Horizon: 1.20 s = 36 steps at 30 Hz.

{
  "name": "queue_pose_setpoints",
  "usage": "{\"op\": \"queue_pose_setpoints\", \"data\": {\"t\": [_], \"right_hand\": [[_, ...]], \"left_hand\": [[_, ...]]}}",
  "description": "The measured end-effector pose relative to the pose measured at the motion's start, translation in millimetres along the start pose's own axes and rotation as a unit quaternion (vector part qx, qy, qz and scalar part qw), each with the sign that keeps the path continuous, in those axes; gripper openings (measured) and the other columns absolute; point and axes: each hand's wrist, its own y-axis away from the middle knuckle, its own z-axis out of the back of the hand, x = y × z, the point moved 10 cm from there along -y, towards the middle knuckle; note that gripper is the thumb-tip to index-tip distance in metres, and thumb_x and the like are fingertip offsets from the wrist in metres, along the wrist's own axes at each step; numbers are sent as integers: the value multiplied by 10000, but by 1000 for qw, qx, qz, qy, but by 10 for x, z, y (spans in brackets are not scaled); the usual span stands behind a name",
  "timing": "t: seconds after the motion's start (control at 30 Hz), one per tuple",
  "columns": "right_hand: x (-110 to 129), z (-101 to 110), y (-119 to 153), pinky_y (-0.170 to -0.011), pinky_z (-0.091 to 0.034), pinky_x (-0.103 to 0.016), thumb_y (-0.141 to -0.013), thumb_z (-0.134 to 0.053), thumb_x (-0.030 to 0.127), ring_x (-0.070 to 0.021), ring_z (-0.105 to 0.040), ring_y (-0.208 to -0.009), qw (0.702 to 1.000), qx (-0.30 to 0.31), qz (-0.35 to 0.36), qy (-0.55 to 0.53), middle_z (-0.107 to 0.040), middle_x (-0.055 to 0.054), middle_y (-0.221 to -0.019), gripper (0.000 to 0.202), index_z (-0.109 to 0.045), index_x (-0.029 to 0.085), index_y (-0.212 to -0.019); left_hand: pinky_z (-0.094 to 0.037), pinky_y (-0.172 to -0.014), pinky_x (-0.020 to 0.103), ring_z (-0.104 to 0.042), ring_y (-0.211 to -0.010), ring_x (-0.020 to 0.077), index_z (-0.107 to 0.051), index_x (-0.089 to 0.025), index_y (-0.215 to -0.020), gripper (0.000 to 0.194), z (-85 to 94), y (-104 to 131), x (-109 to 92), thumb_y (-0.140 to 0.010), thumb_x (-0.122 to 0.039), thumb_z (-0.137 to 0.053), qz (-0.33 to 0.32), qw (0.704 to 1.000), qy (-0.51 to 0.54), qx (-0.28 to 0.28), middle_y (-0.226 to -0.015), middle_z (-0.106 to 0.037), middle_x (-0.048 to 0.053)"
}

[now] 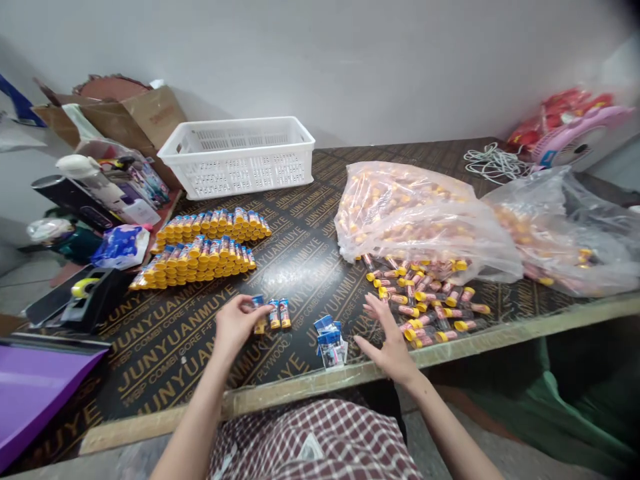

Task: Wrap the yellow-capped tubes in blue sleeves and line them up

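Observation:
My left hand has its thumb and fingers closed around a small blue-labelled tube with a yellow end. Two more blue-labelled tubes lie side by side just right of it. My right hand is open, fingers apart, above the table near the front edge. Left of that hand is a small pile of blue-and-white printed labels or sachets. To its right lie many loose clear tubes with pink contents and yellow caps.
Stacked blue-labelled tubes stand in rows at left. Behind them is a white plastic basket. Plastic bags of tubes fill the right side. A tape dispenser, a purple folder and a pink fan sit farther out.

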Motion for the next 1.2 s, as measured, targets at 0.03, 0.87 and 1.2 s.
{"op": "queue_pose_setpoints", "data": {"t": [0.03, 0.87, 1.2], "right_hand": [[-72, 48, -16, -1025, -359, -457, -793, -565, 241, -256, -407, -1250, 999, -16, -6, 37, -371, -81, -1392, 581, -369, 273, -1339], [-676, 258, -172, -723, -438, -313, -717, -507, 181, -197, -560, -754, 964, -35, -95, 245, -591, -22, -775, 454, -489, 161, -1171], [-434, 172, -230, -686, -437, -288, -672, -423, 48, -174, -553, -734, 980, 14, -49, 191, -561, -40, -825, 254, -581, 185, -815]], "left_hand": [[-390, -574, 289, -559, -559, 190, -596, -187, -751, 423, 114, -76, 102, -535, -522, -739, 4, 998, -54, -14, -547, -574, -19], [-348, -641, 235, -561, -697, 153, -592, -187, -674, 88, -1416, 772, -480, -762, -179, -589, -221, 933, -172, 226, -713, -628, 11], [-344, -623, 237, -549, -673, 148, -571, -186, -658, 76, -1292, 755, -510, -717, -166, -614, -221, 949, -139, 178, -682, -602, 4]]}}
